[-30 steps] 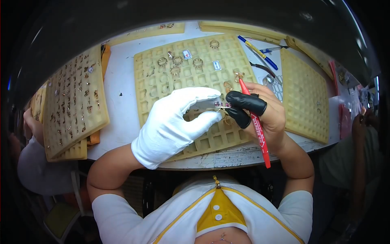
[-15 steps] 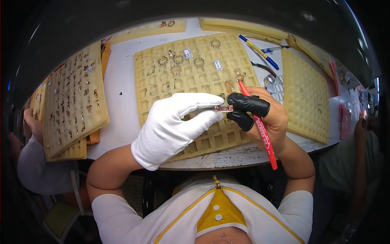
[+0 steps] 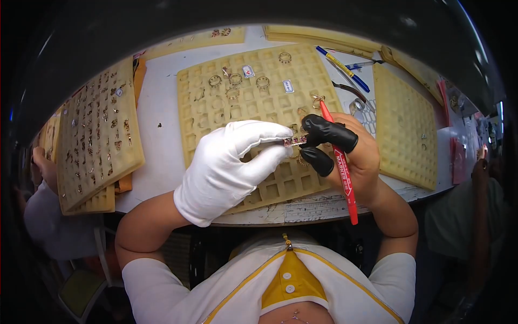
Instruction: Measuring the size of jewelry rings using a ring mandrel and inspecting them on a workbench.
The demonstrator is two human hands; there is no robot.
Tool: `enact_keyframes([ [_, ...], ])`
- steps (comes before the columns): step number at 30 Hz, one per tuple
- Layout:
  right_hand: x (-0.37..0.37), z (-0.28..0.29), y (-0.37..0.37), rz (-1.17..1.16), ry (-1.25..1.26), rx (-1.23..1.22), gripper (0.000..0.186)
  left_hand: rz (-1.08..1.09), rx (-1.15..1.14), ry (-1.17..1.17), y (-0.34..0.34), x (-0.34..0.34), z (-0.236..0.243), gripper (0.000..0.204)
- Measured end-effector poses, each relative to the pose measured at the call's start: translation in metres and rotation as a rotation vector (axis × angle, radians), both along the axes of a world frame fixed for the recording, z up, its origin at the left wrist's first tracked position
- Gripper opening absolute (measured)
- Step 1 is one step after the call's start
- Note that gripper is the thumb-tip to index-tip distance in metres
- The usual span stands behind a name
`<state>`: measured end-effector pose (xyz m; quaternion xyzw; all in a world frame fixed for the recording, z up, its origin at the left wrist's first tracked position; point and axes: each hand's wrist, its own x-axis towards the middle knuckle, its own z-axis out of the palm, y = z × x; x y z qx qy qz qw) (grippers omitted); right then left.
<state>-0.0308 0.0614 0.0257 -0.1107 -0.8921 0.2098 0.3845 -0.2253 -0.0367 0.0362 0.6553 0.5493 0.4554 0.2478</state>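
Note:
My left hand (image 3: 224,170), in a white cotton glove, pinches a small piece of jewelry with pink stones (image 3: 293,141) between thumb and forefinger. My right hand (image 3: 353,156), with black cots on fingers, holds a red marker (image 3: 345,186), its capped end low and its upper tip near a gold ring (image 3: 318,99). The black-covered fingers sit around the right end of the jewelry piece, slightly apart. Both hands are over a beige grid tray (image 3: 205,113) holding several rings (image 3: 263,81) and small paper labels (image 3: 287,86).
A jewelry-filled tray (image 3: 97,146) lies left, another tray (image 3: 404,124) right, more behind (image 3: 318,35). Pens (image 3: 345,67), curved tool (image 3: 350,92) and metal items (image 3: 359,108) lie beside the centre tray. Co-workers' arms show left (image 3: 46,162) and right (image 3: 479,178).
The marker and right hand dipped slightly, then rose a little. The black-covered fingers have parted somewhat from each other at the jewelry piece. My left hand shifted slightly, still holding it.

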Motion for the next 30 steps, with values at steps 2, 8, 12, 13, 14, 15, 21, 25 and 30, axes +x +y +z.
enact_keyframes([
  [2,0.002,-0.002,0.002,0.021,-0.003,0.052,0.037,0.02,0.052,0.073,-0.001,0.002,-0.001,0.021],
  [8,-0.001,-0.008,0.006,-0.021,0.051,0.084,0.036,0.015,0.031,0.043,0.003,0.001,-0.004,0.024],
  [12,-0.003,-0.004,0.003,0.0,0.089,0.005,0.035,-0.026,-0.111,-0.092,0.003,-0.001,-0.01,0.027],
  [13,-0.004,-0.004,0.002,0.001,0.089,0.004,0.035,-0.041,-0.118,-0.053,0.003,-0.002,-0.008,0.027],
  [14,-0.004,-0.005,0.001,0.01,0.099,-0.023,0.034,-0.011,-0.072,-0.072,0.004,-0.001,-0.011,0.024],
  [15,-0.005,-0.005,0.001,0.02,0.109,-0.051,0.034,-0.033,-0.067,-0.073,0.004,-0.002,-0.008,0.023],
  [21,-0.005,-0.004,-0.001,0.014,0.103,-0.07,0.032,-0.039,-0.223,-0.33,0.0,0.001,-0.001,0.021],
  [25,-0.004,-0.005,0.0,0.022,0.102,-0.075,0.032,-0.087,0.052,0.175,0.002,-0.007,-0.003,0.022],
  [30,-0.004,-0.006,0.001,0.029,0.114,-0.105,0.032,-0.035,-0.114,-0.244,-0.002,-0.001,-0.002,0.022],
])
